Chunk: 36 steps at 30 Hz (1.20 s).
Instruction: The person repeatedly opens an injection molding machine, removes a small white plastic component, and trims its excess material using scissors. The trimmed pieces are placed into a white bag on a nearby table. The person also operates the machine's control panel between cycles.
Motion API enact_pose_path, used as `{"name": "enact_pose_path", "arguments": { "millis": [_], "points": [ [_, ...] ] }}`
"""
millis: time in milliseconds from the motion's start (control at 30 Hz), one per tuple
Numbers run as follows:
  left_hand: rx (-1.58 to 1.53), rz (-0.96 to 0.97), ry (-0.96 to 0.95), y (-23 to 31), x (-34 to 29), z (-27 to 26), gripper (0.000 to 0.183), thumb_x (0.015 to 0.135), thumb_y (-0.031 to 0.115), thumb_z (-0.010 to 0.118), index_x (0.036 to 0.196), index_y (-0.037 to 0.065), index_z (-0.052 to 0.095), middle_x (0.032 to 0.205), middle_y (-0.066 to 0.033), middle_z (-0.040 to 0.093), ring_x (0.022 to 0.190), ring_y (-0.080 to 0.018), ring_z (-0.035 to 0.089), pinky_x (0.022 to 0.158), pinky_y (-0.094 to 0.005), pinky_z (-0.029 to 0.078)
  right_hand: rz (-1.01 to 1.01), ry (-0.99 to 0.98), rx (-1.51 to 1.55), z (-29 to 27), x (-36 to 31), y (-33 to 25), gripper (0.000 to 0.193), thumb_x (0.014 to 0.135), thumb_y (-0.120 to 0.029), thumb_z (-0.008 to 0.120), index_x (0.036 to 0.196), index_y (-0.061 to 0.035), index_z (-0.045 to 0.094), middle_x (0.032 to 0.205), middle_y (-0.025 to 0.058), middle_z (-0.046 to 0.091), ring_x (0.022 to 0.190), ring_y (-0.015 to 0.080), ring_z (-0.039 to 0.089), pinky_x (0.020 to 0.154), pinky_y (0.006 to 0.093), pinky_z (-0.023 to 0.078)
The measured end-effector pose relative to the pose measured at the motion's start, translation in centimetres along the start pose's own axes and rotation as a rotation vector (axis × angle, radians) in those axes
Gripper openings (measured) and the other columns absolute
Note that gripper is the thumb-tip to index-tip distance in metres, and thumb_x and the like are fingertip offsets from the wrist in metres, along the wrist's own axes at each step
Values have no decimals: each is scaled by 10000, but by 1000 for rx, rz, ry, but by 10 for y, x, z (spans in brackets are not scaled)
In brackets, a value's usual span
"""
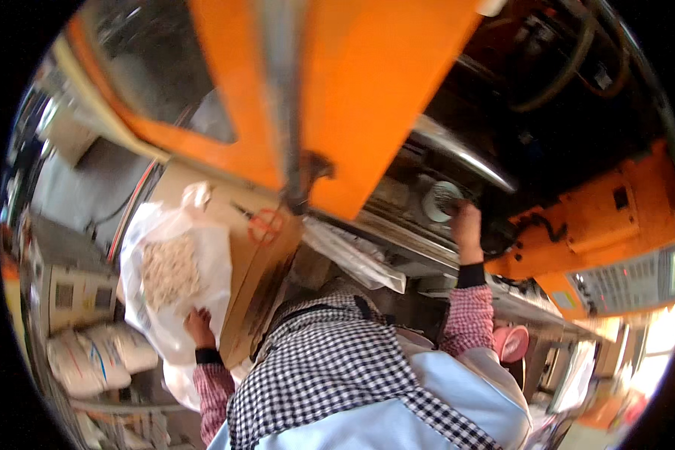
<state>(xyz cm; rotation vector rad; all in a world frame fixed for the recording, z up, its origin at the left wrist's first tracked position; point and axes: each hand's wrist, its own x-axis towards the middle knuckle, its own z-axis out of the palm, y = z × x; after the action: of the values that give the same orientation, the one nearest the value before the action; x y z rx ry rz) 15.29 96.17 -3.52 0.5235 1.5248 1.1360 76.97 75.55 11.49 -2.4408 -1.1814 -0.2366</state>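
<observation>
Left hand point(198, 328) at an open white bag point(216, 255), right hand point(466, 227) at a pale cup point(432, 201) on the machine's ledge point(405, 225).
The bag lies on a cardboard box point(255, 281), mouth up, its long axis running away from the body, beige pieces point(174, 270) inside; the left fingers curl loosely near its edge, and whether they pinch it I cannot tell. The right fingers meet the cup's side; their grip and the cup's tilt are unclear. Scissors point(265, 226) beside the bag point up-left. An orange door panel point(382, 90) stands between the two work spots.
</observation>
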Motion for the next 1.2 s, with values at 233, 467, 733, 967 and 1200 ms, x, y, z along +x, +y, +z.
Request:
{"name": "enact_pose_path", "arguments": {
  "millis": [233,467,733,967,1200],
  "points": [
    [386,189,-516,37,-95,95,151,881,153,561,899,4,551,715,-54,578,535,-91,501,462,-227,380,119,-185,-181,31,13,25,272,733,-39,618,1003,-55,647,836,195,627,817,354,603,705,437,491],
    [936,482,-1181,58,-199,227,149,861,126,589,902,-17,592,746,-86,606,632,-122,553,555,-262,443,14,-246,-132,54,26,42,173,783,-65,576,943,-24,630,822,219,618,803,368,593,700,452,479],
    [829,232,-1575,35,-266,375,229,926,203,498,986,-12,547,826,-88,606,626,-134,581,577,-284,476,-82,-120,211,33,24,46,167,767,-54,619,918,16,610,873,203,620,811,358,598,685,412,474],
    [167,-703,-1281,-20,-296,469,308,957,296,416,991,-3,485,883,-111,562,862,-231,552,794,-390,482,-227,-184,633,-27,24,-3,205,709,2,624,913,-1,619,920,181,610,858,361,578,737,402,477],
    [44,-755,-1269,-32,-293,486,295,951,287,425,943,1,498,930,-90,543,868,-229,533,892,-419,449,-231,-136,691,-31,30,1,242,697,29,621,933,-24,639,893,159,631,830,339,600,735,379,485]
  ]
}}
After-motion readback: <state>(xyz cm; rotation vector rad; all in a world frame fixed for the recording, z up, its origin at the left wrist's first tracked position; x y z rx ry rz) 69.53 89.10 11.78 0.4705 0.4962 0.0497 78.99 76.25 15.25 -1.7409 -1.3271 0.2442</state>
